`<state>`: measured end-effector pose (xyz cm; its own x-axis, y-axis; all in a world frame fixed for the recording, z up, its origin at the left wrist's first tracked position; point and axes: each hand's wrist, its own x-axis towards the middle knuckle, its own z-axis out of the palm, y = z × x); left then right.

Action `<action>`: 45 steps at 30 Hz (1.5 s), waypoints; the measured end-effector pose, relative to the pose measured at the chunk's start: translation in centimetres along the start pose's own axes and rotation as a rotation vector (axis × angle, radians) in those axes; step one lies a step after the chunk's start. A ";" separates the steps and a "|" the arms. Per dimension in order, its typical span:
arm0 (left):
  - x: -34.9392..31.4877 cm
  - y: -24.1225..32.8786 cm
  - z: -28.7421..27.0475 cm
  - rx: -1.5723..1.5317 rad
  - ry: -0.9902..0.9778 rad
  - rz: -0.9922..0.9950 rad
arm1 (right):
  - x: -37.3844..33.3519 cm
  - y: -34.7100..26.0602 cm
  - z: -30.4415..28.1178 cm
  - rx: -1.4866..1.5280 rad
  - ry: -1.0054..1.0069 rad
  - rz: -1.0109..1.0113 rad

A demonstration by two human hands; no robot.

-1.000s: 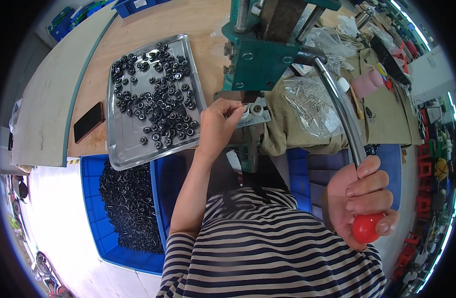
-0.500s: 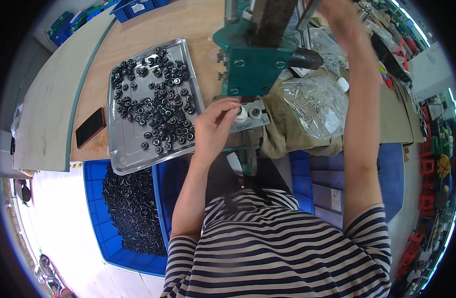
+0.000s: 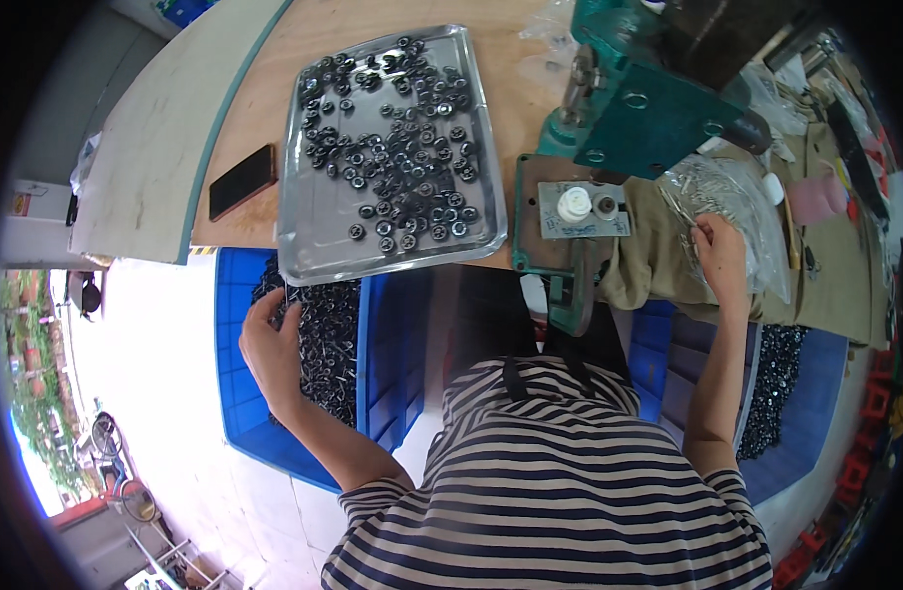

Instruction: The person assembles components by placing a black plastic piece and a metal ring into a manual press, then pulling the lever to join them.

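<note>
My left hand [image 3: 271, 344] is over the left blue bin [image 3: 237, 413], by the tray's near corner. Its thumb and fingers come together around something small and thin that I cannot make out. Dark parts with thin metal pins [image 3: 329, 364] fill that bin. At the right, my right hand [image 3: 722, 261] reaches into an open clear plastic bag [image 3: 766, 236] of thin metal pins [image 3: 705, 192]. Thumb and forefinger are pinched on a pin there. Between the hands stands a green press [image 3: 638, 113]; a round white piece [image 3: 573, 204] sits on its base plate [image 3: 560, 232].
A metal tray [image 3: 324, 258] with many small black wheels [image 3: 412, 147] lies left of the press. A phone [image 3: 242, 184] is beside it. Under the bag lies brown cloth [image 3: 643, 236]. Another blue bin [image 3: 806, 413] with dark parts stands at the lower right.
My left hand has left the press plate and moved to the left bin. My right hand has come down from the press's upper part to the bag. The view has shifted.
</note>
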<state>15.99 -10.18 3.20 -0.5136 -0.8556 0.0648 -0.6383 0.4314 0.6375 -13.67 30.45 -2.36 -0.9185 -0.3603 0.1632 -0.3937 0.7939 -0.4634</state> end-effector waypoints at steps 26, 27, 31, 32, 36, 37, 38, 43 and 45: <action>-1.5 14.3 14.9 -0.520 -0.399 0.636 | -0.5 -0.7 0.5 -0.096 0.176 -0.051; -2.0 15.4 15.4 -0.521 -0.426 0.663 | -0.5 -0.7 0.5 -0.122 0.158 -0.055; -2.7 17.5 15.6 -0.336 -0.392 0.761 | -0.4 -0.6 0.6 -0.139 0.119 -0.056; -2.8 17.7 15.5 -0.350 -0.407 0.774 | -0.4 -0.5 0.5 -0.158 0.108 -0.019; -2.8 18.0 15.1 -0.033 -0.242 0.978 | -0.3 -0.8 -0.2 -0.014 0.112 -0.064; -2.9 18.0 15.1 0.006 -0.203 1.011 | -0.3 -0.9 -0.5 0.075 0.119 -0.122; -2.8 17.9 15.2 0.006 -0.233 1.016 | -0.2 -1.2 -0.8 0.050 0.108 -0.060; -2.0 16.7 16.2 -0.253 -0.464 0.728 | -0.2 -3.9 -0.6 0.805 -0.004 -0.008; -1.4 15.9 16.7 -0.399 -0.568 0.668 | -0.1 -5.7 0.5 0.916 -0.019 -0.020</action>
<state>-2.98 2.67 0.40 -0.9682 -0.1569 0.1946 0.0749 0.5604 0.8248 -11.34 25.67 -0.15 -0.9079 -0.3839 0.1681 -0.2186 0.0915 -0.9715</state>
